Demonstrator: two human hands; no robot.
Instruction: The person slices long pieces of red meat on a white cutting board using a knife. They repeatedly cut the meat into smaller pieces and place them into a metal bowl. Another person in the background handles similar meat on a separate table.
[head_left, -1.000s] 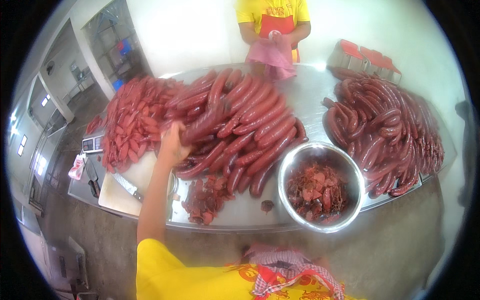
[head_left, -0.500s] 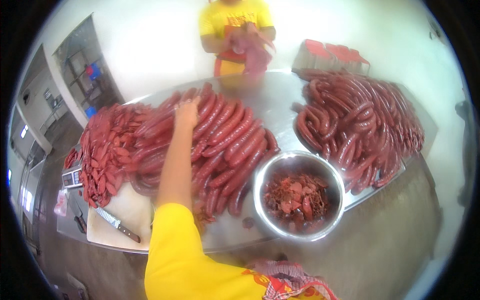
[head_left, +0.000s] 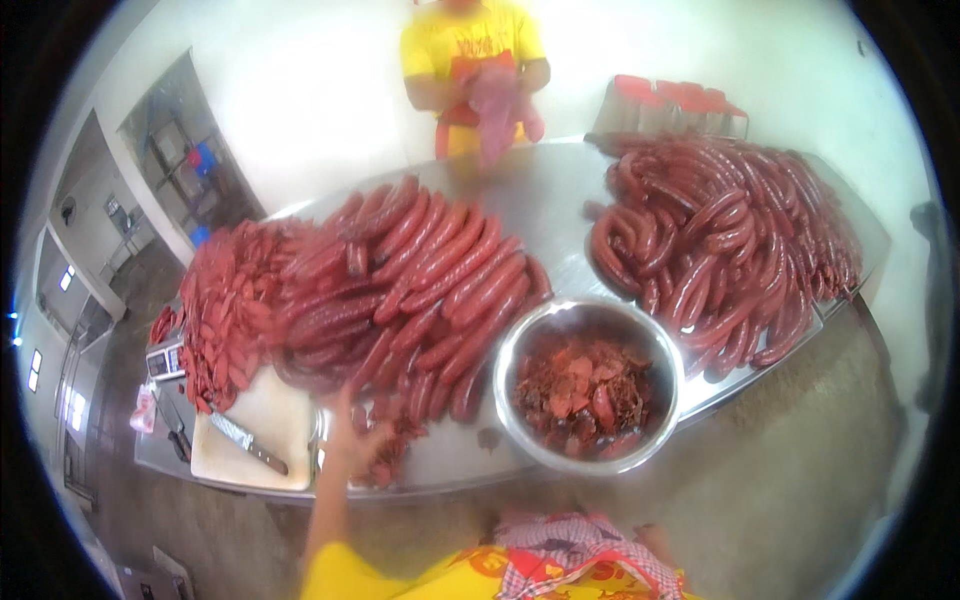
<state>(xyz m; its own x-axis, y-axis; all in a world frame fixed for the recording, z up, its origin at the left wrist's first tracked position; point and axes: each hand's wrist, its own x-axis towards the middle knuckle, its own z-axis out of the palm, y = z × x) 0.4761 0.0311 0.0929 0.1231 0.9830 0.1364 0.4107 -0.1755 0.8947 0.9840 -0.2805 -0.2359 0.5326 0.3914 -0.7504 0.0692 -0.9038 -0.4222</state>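
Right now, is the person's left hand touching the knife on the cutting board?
Apart. The head view shows a strip of bare cutting board between the left hand and the handle end of the knife.

Looks like a sausage-processing workroom.
Shows as one by a stainless-steel table (head_left: 565, 215) heaped with whole sausages (head_left: 440, 300) and cut pieces (head_left: 225, 310), plus a cutting board (head_left: 285, 410), knife (head_left: 262, 453), weighing scale (head_left: 165, 361) and metal bowl (head_left: 575, 320) of scraps (head_left: 590, 385), amid white walls (head_left: 310, 90), concrete floor (head_left: 790, 440) and a co-worker (head_left: 425, 55) in red apron (head_left: 463, 70).
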